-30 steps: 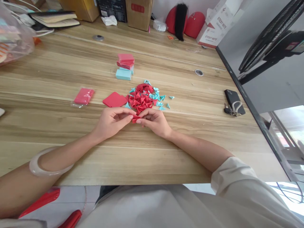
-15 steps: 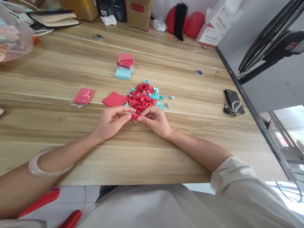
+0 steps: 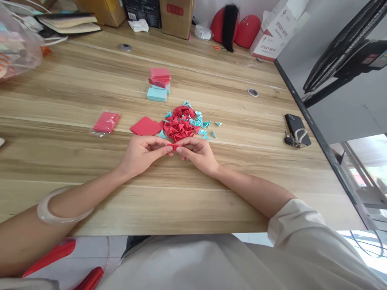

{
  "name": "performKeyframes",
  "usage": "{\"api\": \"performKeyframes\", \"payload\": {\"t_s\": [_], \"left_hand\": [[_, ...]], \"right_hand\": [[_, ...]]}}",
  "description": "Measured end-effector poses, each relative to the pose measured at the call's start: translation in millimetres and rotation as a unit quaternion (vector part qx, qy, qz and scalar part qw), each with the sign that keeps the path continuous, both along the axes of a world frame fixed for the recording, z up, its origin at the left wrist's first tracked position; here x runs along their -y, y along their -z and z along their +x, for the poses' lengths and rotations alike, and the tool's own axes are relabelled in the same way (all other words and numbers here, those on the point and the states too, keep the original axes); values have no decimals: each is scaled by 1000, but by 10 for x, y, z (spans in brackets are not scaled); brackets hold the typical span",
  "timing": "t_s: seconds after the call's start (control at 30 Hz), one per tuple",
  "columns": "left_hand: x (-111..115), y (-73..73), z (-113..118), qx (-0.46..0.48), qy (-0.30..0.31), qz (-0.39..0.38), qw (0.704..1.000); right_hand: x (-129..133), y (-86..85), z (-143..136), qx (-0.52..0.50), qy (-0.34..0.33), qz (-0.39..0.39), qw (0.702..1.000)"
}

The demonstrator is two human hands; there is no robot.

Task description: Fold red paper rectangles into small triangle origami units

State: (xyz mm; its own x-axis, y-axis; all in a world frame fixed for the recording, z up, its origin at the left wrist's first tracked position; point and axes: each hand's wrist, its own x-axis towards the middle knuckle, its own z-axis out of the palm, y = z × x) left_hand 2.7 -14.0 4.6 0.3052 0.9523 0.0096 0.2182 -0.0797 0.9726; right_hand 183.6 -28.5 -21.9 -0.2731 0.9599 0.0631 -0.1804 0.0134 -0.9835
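Between my two hands is a small piece of red paper point(image 3: 174, 146), mostly covered by the fingers. My left hand point(image 3: 144, 154) pinches its left end, thumb on the near side. The other end sits between the thumb and fingers of my right hand point(image 3: 198, 154). Just beyond the fingertips lies a heap of folded red paper triangles point(image 3: 179, 127), with light blue paper triangles point(image 3: 199, 122) around it. A ring of joined red pieces point(image 3: 184, 111) rests at the heap's far side. Left of it are flat red paper sheets point(image 3: 145, 126).
A wrapped red paper pack point(image 3: 106, 122) lies to the left. Stacked red and blue paper packs point(image 3: 159, 83) stand farther back. At right are a black phone point(image 3: 298, 125) and keys point(image 3: 298, 139). Cardboard boxes point(image 3: 177, 20) and a white box point(image 3: 269, 42) line the back.
My left thumb has slid right, closer to my right thumb, and less of the red paper shows between them. The heap and packs have stayed put.
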Motion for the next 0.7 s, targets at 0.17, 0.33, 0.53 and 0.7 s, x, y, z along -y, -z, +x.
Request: {"api": "performKeyframes", "payload": {"t_s": [0.17,0.33,0.53,0.7], "left_hand": [[5,-1,-8,-7,-9,14,1000],[10,15,-13,-8,-7,22,1000],[18,18,-15,-19,-2,34,999],[10,18,-10,-9,-1,36,999]], "right_hand": [[1,7,17,4,1,1,1000],[-15,6,11,2,14,-7,1000],[-27,6,1,1,21,-17,1000],[-21,26,3,-2,20,-14,1000]]}}
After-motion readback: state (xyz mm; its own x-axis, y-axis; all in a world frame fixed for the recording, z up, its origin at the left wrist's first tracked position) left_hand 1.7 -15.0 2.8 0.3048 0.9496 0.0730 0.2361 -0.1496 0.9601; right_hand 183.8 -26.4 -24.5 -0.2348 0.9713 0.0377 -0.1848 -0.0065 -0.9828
